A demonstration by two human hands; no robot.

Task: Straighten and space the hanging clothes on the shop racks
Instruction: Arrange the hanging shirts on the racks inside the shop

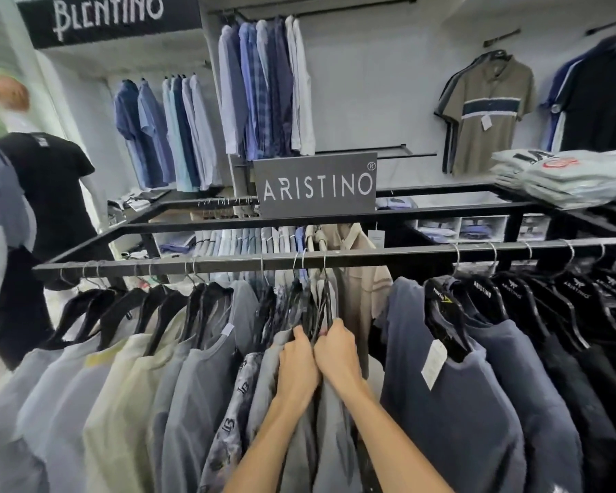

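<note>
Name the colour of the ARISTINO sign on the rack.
ARISTINO sign: dark grey with white lettering, head view.

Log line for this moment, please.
left hand: grips grey shirt shoulder | right hand: grips dark hanger | rail: garments bunched at centre

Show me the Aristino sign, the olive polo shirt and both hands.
Aristino sign (315, 185): head view, middle of its grey face.
olive polo shirt (477, 151): head view, chest below the dark stripe.
left hand (297, 355): head view, its back, gripping hung shirts (328, 421).
right hand (336, 350): head view, its back, gripping hung shirts.
</note>
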